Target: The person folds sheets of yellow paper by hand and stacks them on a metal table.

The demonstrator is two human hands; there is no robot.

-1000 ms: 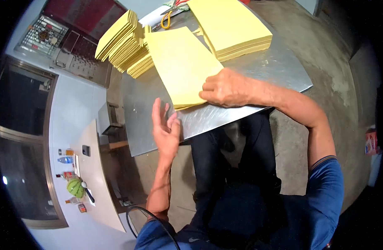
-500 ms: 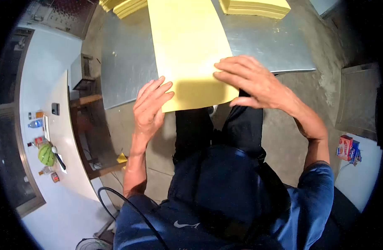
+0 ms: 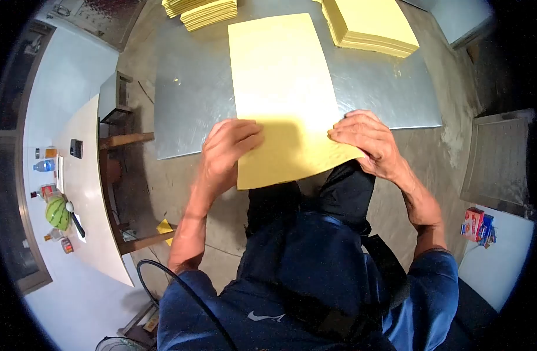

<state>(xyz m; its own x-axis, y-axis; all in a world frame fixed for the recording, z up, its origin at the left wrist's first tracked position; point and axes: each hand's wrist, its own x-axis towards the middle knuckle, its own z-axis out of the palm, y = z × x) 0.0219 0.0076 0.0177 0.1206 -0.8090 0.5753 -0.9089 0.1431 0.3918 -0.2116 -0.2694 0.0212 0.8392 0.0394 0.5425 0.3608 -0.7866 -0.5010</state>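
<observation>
A large yellow paper sheet (image 3: 283, 76) lies over the metal table (image 3: 192, 111), its near end reaching past the front edge above my knees. My left hand (image 3: 228, 149) is closed at the sheet's left edge, fingers curled on top and thumb hidden. On the opposite edge, my right hand (image 3: 368, 143) pinches the sheet, and the near right corner bows upward beside it. Whether this is one sheet or several together, I cannot tell.
A thick stack of yellow paper (image 3: 373, 26) sits at the table's far right, with smaller yellow stacks (image 3: 210, 13) at the far left. To the left stands a pale table (image 3: 90, 175) with a watermelon (image 3: 58, 212), a bottle (image 3: 44, 165) and a phone (image 3: 76, 148).
The sheet's far end has come into view as the sheet sits lower in the picture. My fingers, earlier stretched over its edges, are now closed on them, and the right corner has lifted.
</observation>
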